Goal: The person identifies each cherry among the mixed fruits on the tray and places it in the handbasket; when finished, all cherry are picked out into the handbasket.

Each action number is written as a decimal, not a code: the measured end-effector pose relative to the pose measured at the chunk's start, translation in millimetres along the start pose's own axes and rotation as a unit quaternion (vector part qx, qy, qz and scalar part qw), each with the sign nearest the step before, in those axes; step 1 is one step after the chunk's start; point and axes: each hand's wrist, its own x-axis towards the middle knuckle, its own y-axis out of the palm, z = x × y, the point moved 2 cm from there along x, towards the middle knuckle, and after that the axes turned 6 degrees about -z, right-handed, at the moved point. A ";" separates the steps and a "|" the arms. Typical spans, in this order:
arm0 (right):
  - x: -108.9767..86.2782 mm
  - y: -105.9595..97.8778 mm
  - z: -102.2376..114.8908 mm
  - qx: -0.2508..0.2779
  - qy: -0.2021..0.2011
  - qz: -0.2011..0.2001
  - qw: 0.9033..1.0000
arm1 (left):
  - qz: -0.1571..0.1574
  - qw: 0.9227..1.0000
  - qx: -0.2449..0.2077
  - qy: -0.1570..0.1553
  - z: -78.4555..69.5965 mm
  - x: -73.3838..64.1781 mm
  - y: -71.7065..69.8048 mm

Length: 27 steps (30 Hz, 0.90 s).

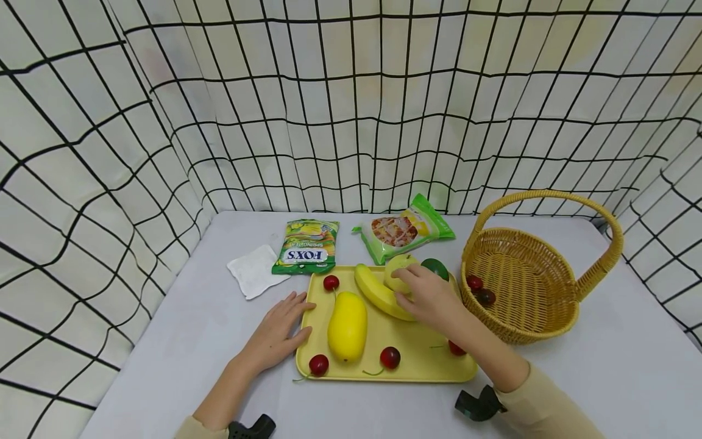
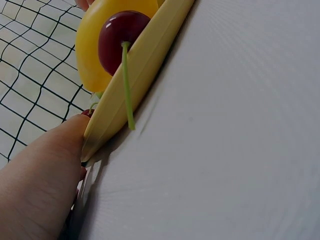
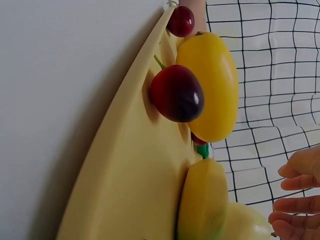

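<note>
My left hand (image 1: 280, 332) rests at the left edge of the yellow tray (image 1: 417, 341), its fingers spread and its thumb at the rim. Over the tray's back right, my right hand (image 1: 433, 296) reaches above the banana (image 1: 378, 292) with fingertips beside a pale green fruit (image 1: 397, 266). In the right wrist view, its extended fingers (image 3: 300, 205) hold nothing. A dark green fruit (image 1: 436, 266) lies just behind that hand, partly hidden. Left of the banana sits a yellow mango-like fruit (image 1: 348, 329). Several cherries lie around the tray, one (image 1: 390, 357) near its front edge.
A wicker basket (image 1: 521, 262) with a tall handle stands at the right, with cherries (image 1: 485, 297) inside. Behind the tray are a Fox's candy bag (image 1: 307, 244), a green snack bag (image 1: 403, 231) and a white packet (image 1: 255, 272). Black netting (image 1: 351, 122) hangs around the table.
</note>
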 end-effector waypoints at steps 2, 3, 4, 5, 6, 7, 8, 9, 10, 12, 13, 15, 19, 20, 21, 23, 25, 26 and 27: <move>2.0 1.9 2.8 0.001 0.000 0.007 1.000 | 0.001 1.000 0.002 0.000 0.0 0.1 -0.1; 3.1 3.0 4.1 0.001 -0.002 0.010 1.000 | 0.002 1.000 0.002 -0.001 -0.1 0.1 -0.2; 4.3 3.7 5.6 0.002 -0.004 0.011 1.000 | 0.003 1.000 0.001 -0.001 0.0 0.2 -0.2; 5.6 4.9 6.9 0.003 -0.006 0.013 1.000 | 0.003 1.000 0.002 0.000 0.3 0.4 0.1; 6.9 6.1 8.1 0.003 -0.008 0.016 1.000 | 0.003 1.000 0.002 0.000 0.5 0.5 0.2; 8.1 7.4 9.0 0.004 -0.010 0.019 1.000 | 0.004 1.000 0.001 0.001 0.7 0.6 0.4; 9.4 8.7 10.0 0.003 -0.013 0.023 1.000 | 0.004 1.000 0.001 0.002 0.9 0.6 0.4; 10.9 9.7 11.1 0.005 -0.016 0.026 1.000 | 0.003 1.000 -0.001 0.003 0.8 0.5 0.2; 12.3 10.6 12.1 0.004 -0.019 0.030 0.999 | 0.002 1.000 0.000 0.004 1.0 0.6 0.2; 15.3 13.4 13.7 0.001 -0.026 0.037 0.999 | 0.001 1.000 0.000 0.004 1.1 0.6 0.3; 16.9 14.6 14.5 -0.001 -0.029 0.041 0.999 | 0.001 1.000 0.000 0.004 1.0 0.8 0.2; 19.7 18.1 15.6 -0.005 -0.036 0.048 0.998 | 0.001 1.000 -0.002 0.005 0.7 1.3 0.2; 24.5 26.9 17.4 -0.023 -0.052 0.059 0.997 | 0.001 1.000 -0.003 0.007 0.3 1.4 0.0; 25.6 29.5 17.7 -0.027 -0.058 0.060 0.996 | 0.000 1.000 -0.003 0.008 0.3 1.4 0.1; 26.8 31.7 17.9 -0.029 -0.063 0.061 0.996 | -0.001 1.000 -0.002 0.009 0.4 1.3 0.0; 29.5 35.7 18.7 -0.025 -0.069 0.062 0.995 | -0.002 1.000 -0.002 0.011 0.5 1.2 0.0; 32.6 38.6 19.9 -0.023 -0.071 0.068 0.995 | -0.003 1.000 -0.004 0.011 0.2 1.1 -0.2; 34.2 39.9 20.6 -0.021 -0.072 0.071 0.995 | -0.003 1.000 -0.005 0.012 0.0 1.0 -0.3; 36.0 41.3 21.2 -0.022 -0.072 0.076 0.994 | -0.002 1.000 -0.006 0.012 -0.2 1.0 -0.5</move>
